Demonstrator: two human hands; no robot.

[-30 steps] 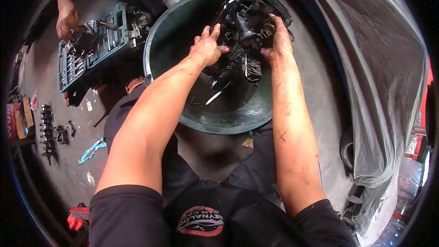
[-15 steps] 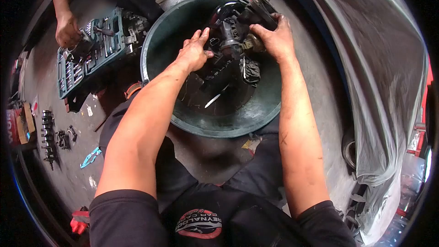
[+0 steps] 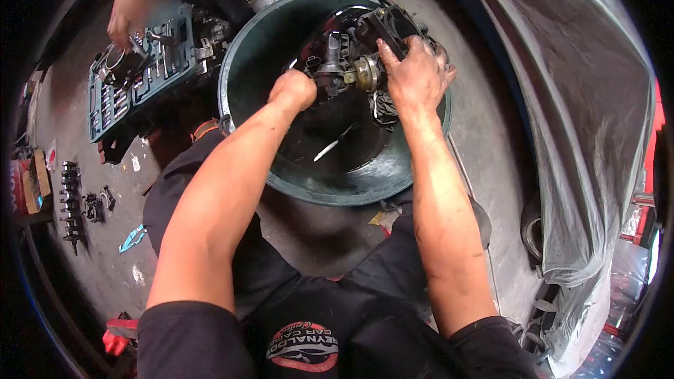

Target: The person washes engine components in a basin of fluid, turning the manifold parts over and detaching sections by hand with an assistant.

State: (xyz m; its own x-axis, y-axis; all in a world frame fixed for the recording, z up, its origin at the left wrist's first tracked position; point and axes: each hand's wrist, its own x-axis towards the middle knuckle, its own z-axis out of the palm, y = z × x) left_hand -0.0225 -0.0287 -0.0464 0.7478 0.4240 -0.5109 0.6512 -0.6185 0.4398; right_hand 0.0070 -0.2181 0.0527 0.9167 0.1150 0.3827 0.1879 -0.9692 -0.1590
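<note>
i see a grey cover [image 3: 590, 133] hanging in creased folds, light paling its lower end; left of it spreads the stained grey floor [image 3: 486, 109], and right of it shows a red strip [image 3: 653, 144].

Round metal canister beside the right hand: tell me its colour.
The canister is dull brassy gold, best seen in the head view.

A round tub [image 3: 351, 191] stands on the floor [image 3: 484, 133] before the wearer. Inside, toward the far rim, a mechanical assembly [image 3: 335, 56] sits between left hand [image 3: 293, 91] and right hand [image 3: 419, 78]. Left of the tub lies an open tool case [image 3: 186, 36], another person's hand [image 3: 121, 22] above it; farther left and nearer, a lobed shaft [image 3: 69, 200]. A draped sheet [image 3: 572, 133] hangs right.
</note>
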